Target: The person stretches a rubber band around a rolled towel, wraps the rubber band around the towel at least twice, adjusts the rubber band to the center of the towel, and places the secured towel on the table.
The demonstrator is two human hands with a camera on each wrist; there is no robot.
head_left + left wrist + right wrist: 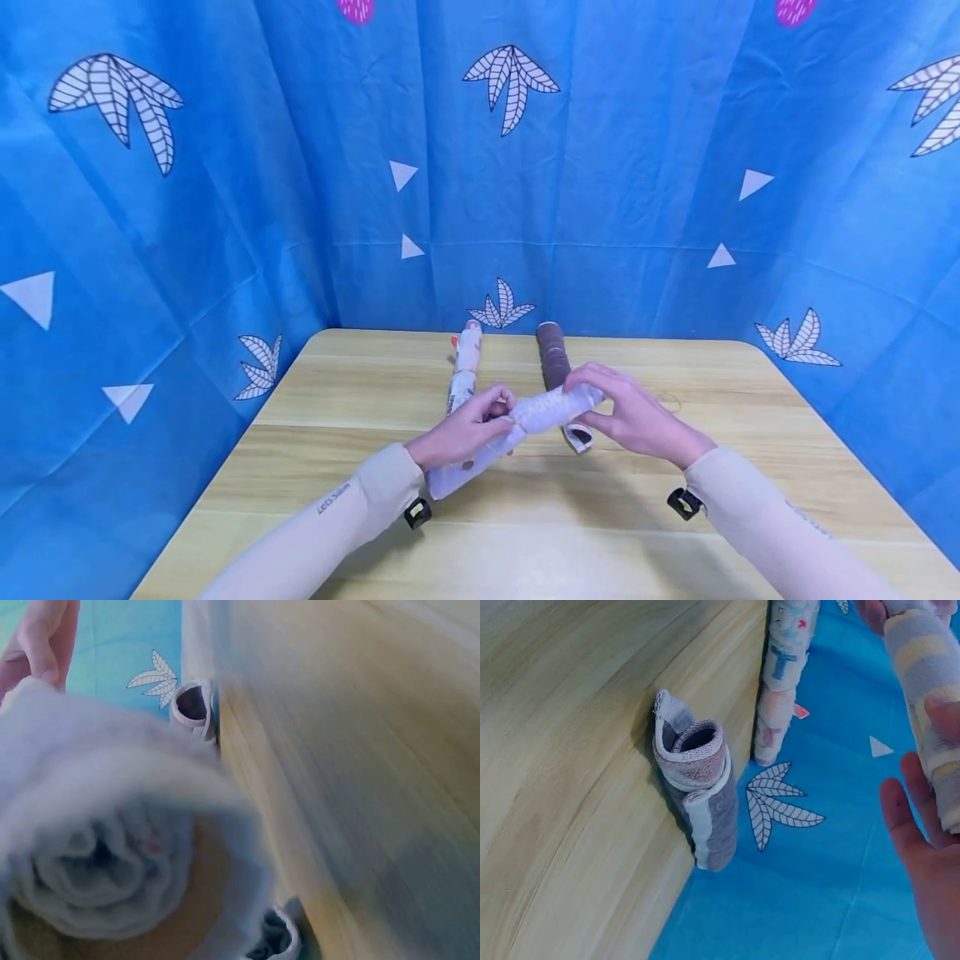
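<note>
A pale lilac rolled towel (551,410) is held up at a slant above the table, its right end higher. Near its middle, where a thin band draws it in, my left hand (467,427) pinches it between thumb and fingers. My right hand (633,412) grips the upper right end, thumb below and fingers over the top. In the right wrist view the towel (922,671) shows yellowish stripes. Its spiral end (97,877) fills much of the left wrist view, blurred.
Behind the held towel lie a white patterned rolled towel (468,350) and a dark purple-brown rolled towel (553,354), both pointing toward the back edge. A thin loop (670,403) lies on the wooden table (337,392) right of them. Blue curtain (480,192) encloses the back and sides.
</note>
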